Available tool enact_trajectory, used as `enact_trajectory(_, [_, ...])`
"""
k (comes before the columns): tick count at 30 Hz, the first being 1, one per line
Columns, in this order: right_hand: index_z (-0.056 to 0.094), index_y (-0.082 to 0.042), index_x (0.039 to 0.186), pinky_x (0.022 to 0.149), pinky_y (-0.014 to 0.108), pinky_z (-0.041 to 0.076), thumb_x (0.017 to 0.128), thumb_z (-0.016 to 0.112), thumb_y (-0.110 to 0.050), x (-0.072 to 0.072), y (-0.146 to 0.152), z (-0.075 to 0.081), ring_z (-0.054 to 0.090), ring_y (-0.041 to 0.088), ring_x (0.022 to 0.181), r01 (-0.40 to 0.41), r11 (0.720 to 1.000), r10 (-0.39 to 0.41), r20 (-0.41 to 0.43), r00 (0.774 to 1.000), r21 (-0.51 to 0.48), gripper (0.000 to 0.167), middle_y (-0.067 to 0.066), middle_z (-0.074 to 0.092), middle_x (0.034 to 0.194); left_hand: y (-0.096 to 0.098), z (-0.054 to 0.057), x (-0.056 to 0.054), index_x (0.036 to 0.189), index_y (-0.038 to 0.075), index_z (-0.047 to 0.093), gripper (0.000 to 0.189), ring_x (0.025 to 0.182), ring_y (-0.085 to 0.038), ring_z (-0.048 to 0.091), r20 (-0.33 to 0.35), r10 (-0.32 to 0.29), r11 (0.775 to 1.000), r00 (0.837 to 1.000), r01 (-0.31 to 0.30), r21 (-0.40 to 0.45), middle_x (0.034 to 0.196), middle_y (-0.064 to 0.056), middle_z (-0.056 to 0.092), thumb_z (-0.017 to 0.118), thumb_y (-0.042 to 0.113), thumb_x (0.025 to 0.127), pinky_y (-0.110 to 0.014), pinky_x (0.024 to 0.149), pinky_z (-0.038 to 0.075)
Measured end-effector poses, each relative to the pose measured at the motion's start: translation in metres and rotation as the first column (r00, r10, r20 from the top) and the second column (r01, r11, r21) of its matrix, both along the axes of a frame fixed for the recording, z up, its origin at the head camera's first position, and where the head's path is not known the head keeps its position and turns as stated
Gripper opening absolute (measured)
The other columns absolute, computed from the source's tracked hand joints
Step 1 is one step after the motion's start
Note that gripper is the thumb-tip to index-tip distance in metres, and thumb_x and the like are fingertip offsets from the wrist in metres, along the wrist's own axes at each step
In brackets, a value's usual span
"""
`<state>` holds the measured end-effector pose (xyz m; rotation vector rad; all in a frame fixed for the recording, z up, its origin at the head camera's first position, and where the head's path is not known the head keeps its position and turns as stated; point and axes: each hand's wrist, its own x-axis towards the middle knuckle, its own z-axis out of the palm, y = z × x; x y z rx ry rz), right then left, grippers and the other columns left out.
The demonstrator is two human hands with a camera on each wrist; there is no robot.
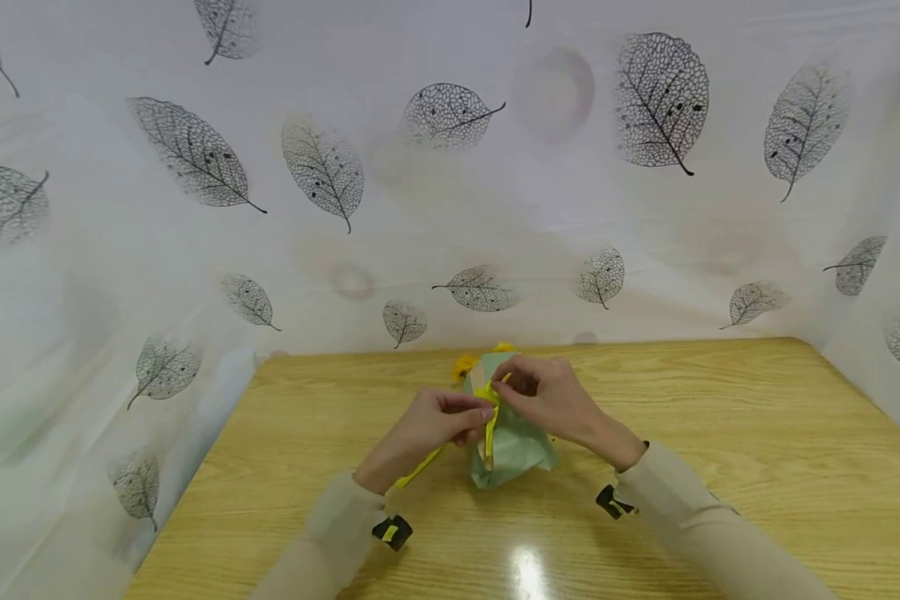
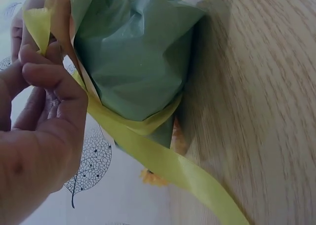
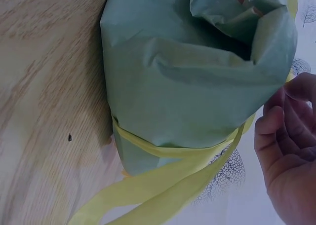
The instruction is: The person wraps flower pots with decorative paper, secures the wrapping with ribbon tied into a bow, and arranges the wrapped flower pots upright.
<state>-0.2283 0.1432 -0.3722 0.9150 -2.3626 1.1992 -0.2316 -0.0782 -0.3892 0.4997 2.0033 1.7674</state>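
Note:
A small bouquet wrapped in green paper point(image 1: 521, 446) lies on the table, its orange-yellow flowers point(image 1: 465, 367) pointing to the far side. A yellow ribbon point(image 2: 163, 158) circles the wrapping near the flower end, with long tails hanging off. My left hand point(image 1: 431, 421) pinches the ribbon between thumb and fingers at the bouquet's left side; a short piece sticks up past the fingertips in the left wrist view. From the other side, my right hand point(image 1: 558, 404) pinches the ribbon over the top of the wrapping. In the right wrist view its fingertips are partly hidden behind the paper.
The wood-grain table point(image 1: 720, 433) extends on both sides of the bouquet. A white curtain with leaf prints point(image 1: 540, 208) hangs behind the far edge. Dark straps with small devices point(image 1: 392, 532) sit at both wrists.

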Motion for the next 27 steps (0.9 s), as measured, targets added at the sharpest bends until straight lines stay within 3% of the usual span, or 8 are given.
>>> enact_trajectory(10, [0.076, -0.011, 0.095, 0.053, 0.021, 0.049, 0.092, 0.074, -0.006, -0.0002, -0.0003, -0.0013, 0.057, -0.003, 0.060, 0.017, 0.999, -0.016, -0.023, 1.000, 0.035, 0.007, -0.004, 0.074, 0.075, 0.0073, -0.0034, 0.0000, 0.116, -0.001, 0.075, 0.027, 0.067, -0.006, 0.056, -0.020, 0.043, 0.999, 0.999, -0.042, 0.020, 0.076, 0.007, 0.069, 0.070, 0.018, 0.098, -0.020, 0.063, 0.047])
enact_trajectory(16, [0.077, -0.010, 0.094, 0.055, 0.020, 0.049, 0.091, 0.075, -0.006, -0.0008, -0.0020, -0.0031, 0.055, -0.004, 0.062, 0.032, 0.998, -0.029, -0.063, 0.998, 0.053, 0.006, -0.003, 0.073, 0.076, 0.0057, -0.0040, 0.0020, 0.116, 0.001, 0.075, 0.027, 0.069, -0.008, 0.056, -0.033, 0.027, 1.000, 0.999, -0.026, 0.008, 0.079, 0.005, 0.070, 0.069, 0.020, 0.099, -0.021, 0.064, 0.046])
enact_trajectory(19, [0.077, -0.009, 0.094, 0.054, 0.020, 0.048, 0.092, 0.074, -0.004, -0.0009, -0.0024, -0.0043, 0.053, -0.004, 0.061, 0.023, 0.998, -0.019, -0.069, 0.997, 0.053, 0.006, -0.002, 0.073, 0.076, 0.0036, -0.0027, 0.0034, 0.111, 0.005, 0.077, 0.025, 0.070, -0.012, 0.058, -0.084, 0.065, 0.997, 0.994, -0.068, -0.032, 0.082, 0.003, 0.071, 0.070, 0.025, 0.099, -0.024, 0.064, 0.048])
enact_trajectory(22, [0.077, -0.008, 0.095, 0.053, 0.020, 0.049, 0.092, 0.073, -0.003, -0.0011, -0.0027, -0.0046, 0.055, -0.003, 0.061, 0.006, 0.999, -0.002, -0.080, 0.997, 0.049, 0.007, 0.000, 0.074, 0.077, 0.0029, -0.0009, 0.0040, 0.105, 0.012, 0.077, 0.024, 0.073, -0.016, 0.062, -0.191, 0.140, 0.984, 0.972, -0.157, -0.079, 0.088, 0.002, 0.073, 0.072, 0.034, 0.097, -0.029, 0.064, 0.053])
enact_trajectory(27, [0.077, -0.006, 0.094, 0.053, 0.019, 0.049, 0.090, 0.073, 0.000, -0.0024, -0.0033, -0.0056, 0.056, -0.003, 0.061, -0.009, 0.999, 0.014, -0.105, 0.994, 0.041, 0.008, 0.002, 0.075, 0.079, 0.0070, 0.0008, 0.0034, 0.099, 0.017, 0.078, 0.021, 0.068, -0.014, 0.063, -0.390, 0.203, 0.961, 0.898, -0.259, -0.097, 0.092, -0.002, 0.077, 0.076, 0.037, 0.093, -0.025, 0.058, 0.053])
